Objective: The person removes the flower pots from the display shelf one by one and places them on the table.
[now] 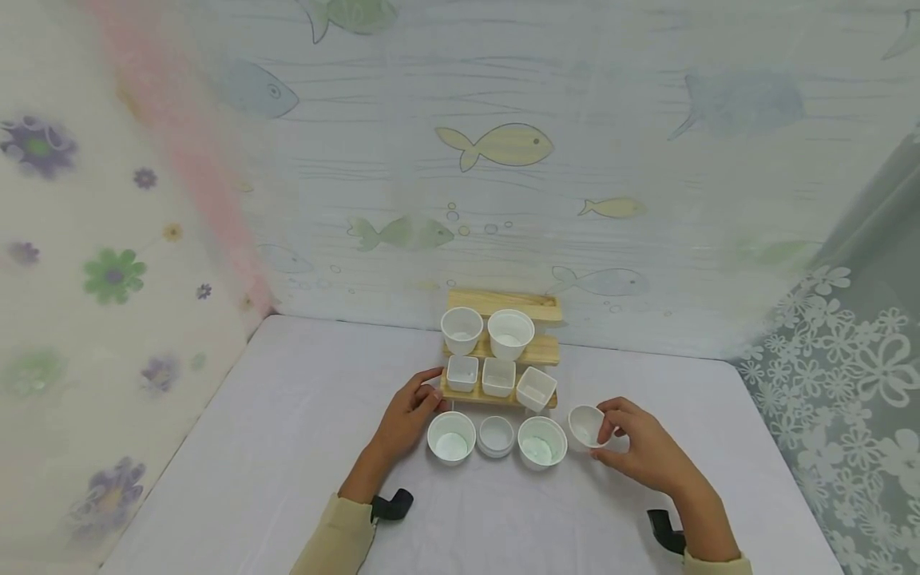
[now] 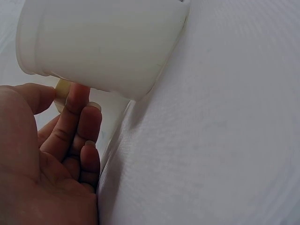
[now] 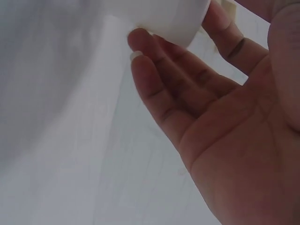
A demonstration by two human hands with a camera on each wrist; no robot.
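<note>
My right hand (image 1: pixel 642 449) holds a round white plastic cup (image 1: pixel 584 427) by its right side, thumb low and fingers at the rim. In the right wrist view, fingertips lie against the pale wall of that cup (image 3: pixel 161 16). At the left end of the wooden tiered rack (image 1: pixel 539 352), my left hand (image 1: pixel 408 415) pinches the lowest step between thumb and fingers. The left wrist view shows a bit of its wood (image 2: pixel 61 92) at the thumb tip, partly hidden behind a large white cup (image 2: pixel 101 44).
Two round cups (image 1: pixel 510 334) stand on the middle step. Square cups (image 1: pixel 499 377) sit on the lowest one, the rightmost tilted. In front are two round cups (image 1: pixel 451 438) with a shallow round container (image 1: pixel 496 437) between them, on a white-covered table (image 1: pixel 287 447). A patterned wall rises behind.
</note>
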